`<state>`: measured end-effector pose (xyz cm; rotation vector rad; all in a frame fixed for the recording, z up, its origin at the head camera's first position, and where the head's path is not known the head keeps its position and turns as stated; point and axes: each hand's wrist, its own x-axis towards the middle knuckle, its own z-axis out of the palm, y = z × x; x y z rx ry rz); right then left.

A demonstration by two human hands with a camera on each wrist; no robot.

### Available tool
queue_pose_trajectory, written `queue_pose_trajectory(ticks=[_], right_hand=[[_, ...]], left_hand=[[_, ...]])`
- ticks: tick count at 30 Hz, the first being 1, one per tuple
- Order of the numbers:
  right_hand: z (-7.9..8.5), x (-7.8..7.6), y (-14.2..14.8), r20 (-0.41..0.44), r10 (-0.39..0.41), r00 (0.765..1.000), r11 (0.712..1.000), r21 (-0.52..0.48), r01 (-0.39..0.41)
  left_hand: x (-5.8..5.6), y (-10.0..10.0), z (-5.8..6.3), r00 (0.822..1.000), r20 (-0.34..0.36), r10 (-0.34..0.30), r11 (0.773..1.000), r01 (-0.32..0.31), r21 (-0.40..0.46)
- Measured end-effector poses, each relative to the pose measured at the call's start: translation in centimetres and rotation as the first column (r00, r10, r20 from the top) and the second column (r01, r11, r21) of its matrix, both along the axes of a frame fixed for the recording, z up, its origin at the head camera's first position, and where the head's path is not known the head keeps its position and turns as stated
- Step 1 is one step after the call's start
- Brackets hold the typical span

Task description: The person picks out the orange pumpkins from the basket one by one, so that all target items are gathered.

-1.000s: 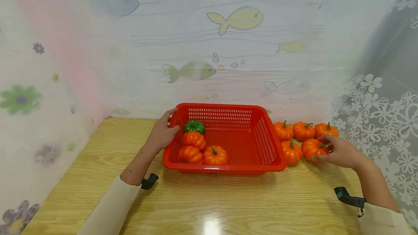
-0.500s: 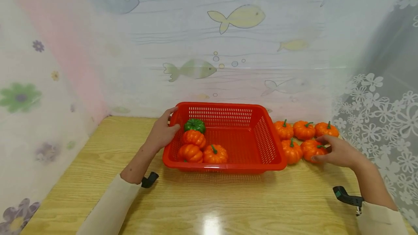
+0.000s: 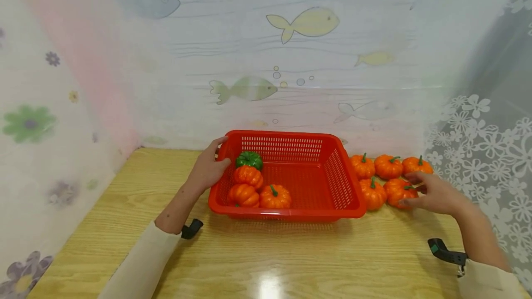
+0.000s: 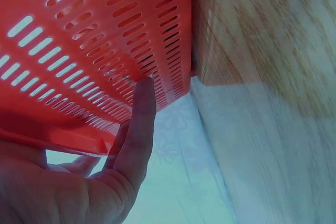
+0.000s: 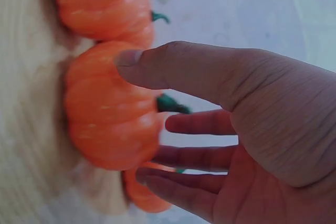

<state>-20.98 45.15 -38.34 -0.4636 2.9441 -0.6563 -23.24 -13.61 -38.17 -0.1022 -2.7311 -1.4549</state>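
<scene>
My left hand (image 3: 206, 166) holds the left rim of a red plastic basket (image 3: 287, 212), thumb inside and fingers outside. In the left wrist view one finger (image 4: 140, 124) lies along the basket's slotted wall (image 4: 123, 19). Inside the basket sit a green pumpkin (image 3: 249, 161) and several orange pumpkins (image 3: 275, 196). At the right, my right hand (image 3: 436, 194) reaches around the side of an orange pumpkin (image 3: 396, 192). The right wrist view has its thumb (image 5: 152, 67) over the pumpkin (image 5: 107, 116), with the other fingers loosely extended near the green stem.
More orange pumpkins (image 3: 388, 167) stand in two rows right of the basket, close to its wall. All of it rests on a wooden table (image 3: 232, 262). A wall covering with printed fish (image 3: 313, 22) rises behind, and a floral panel (image 3: 494, 151) borders the right.
Both hands keep nearly the same places. The basket and pumpkins stay put; the head view shifts only slightly.
</scene>
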Motion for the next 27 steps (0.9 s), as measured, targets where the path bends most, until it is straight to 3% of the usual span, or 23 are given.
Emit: queue_pose_trajectory(ticks=[6,11,17,23,27], right_hand=[[1.8,0.8,-0.5,-0.011,0.003,1.0,1.0,-0.01,-0.003],[3.2,1.3,-1.7,-0.093,0.041,0.995,0.999,-0.016,-0.043],[4.3,2.0,-3.6,-0.213,0.08,0.974,0.997,0.025,-0.077],[5.2,3.0,-5.6,-0.273,0.075,0.959,0.997,0.02,-0.072],[5.4,3.4,-7.0,-0.345,0.083,0.935,0.996,0.003,-0.087]], left_hand=[[0.0,0.1,0.0,1.0,0.002,0.001,1.0,-0.001,-0.004],[0.1,0.1,0.2,1.0,-0.001,-0.003,1.0,0.003,0.001],[0.2,0.1,0.4,1.0,0.007,0.003,1.0,-0.003,-0.006],[0.1,0.2,0.3,1.0,0.009,0.0,1.0,0.0,0.0],[0.1,0.1,0.3,1.0,0.008,0.004,1.0,-0.004,0.0]])
